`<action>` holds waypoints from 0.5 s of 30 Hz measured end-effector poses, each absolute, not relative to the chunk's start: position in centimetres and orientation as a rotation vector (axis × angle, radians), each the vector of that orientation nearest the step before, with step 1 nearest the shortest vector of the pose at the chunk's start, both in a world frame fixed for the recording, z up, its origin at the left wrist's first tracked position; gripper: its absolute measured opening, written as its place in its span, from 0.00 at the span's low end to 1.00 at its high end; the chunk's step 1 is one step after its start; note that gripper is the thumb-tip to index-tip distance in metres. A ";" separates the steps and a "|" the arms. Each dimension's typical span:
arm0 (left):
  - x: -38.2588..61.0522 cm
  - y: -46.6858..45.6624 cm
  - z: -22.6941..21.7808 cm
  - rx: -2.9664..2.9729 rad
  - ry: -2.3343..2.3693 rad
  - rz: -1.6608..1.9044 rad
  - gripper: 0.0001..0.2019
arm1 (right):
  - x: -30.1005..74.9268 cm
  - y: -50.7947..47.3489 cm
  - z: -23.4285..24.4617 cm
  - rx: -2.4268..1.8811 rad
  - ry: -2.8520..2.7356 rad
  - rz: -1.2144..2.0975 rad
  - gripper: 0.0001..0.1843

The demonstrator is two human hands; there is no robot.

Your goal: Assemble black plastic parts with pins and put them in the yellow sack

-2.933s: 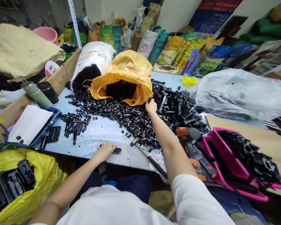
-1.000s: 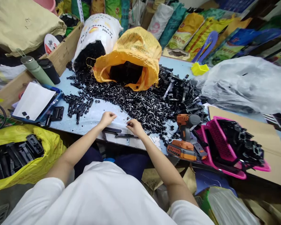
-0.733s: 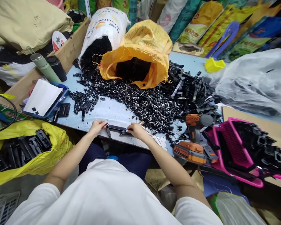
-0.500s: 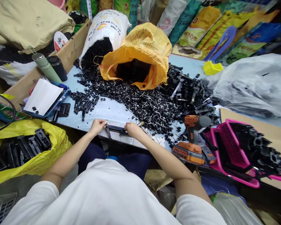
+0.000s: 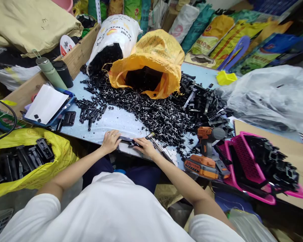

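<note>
Between my two hands, at the table's front edge, lies a long black plastic part (image 5: pixel 127 139). My left hand (image 5: pixel 111 141) grips its left end, fingers bent over it. At the other end my right hand (image 5: pixel 144 146) has its fingers closed round the part. Just right of that hand lies a metal-shafted hand tool (image 5: pixel 156 144), possibly a hammer. Beyond my hands spreads a heap of small black pieces with silver pins (image 5: pixel 161 116). Several black levers (image 5: pixel 92 109) lie in a loose group to the left.
An orange cordless drill (image 5: pixel 204 148) stands at right, beside pink baskets (image 5: pixel 252 161) of black parts. A yellow sack (image 5: pixel 151 47) and a white sack (image 5: pixel 116 30) lie open behind the heap. At lower left is a yellow bag (image 5: pixel 65 148) of black parts.
Both hands have turned over the black part, with the left hand now flatter on its end. A thin piece that hung below the left hand no longer shows.
</note>
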State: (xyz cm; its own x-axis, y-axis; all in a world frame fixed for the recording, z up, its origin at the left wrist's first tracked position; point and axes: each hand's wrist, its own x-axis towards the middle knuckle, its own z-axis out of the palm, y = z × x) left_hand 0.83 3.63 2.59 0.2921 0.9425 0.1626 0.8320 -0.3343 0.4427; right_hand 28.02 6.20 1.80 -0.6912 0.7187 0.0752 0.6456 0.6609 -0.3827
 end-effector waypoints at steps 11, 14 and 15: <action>3.5 8.7 3.6 2.371 1.284 0.168 0.22 | 29.5 8.5 1.9 -1.398 -2.825 0.362 0.32; 3.5 8.6 4.1 2.361 1.296 0.177 0.23 | 29.5 7.9 3.3 -1.268 -2.842 0.502 0.32; 3.6 8.4 4.2 2.380 1.358 0.163 0.23 | 29.2 7.5 3.9 -1.295 -2.849 0.490 0.32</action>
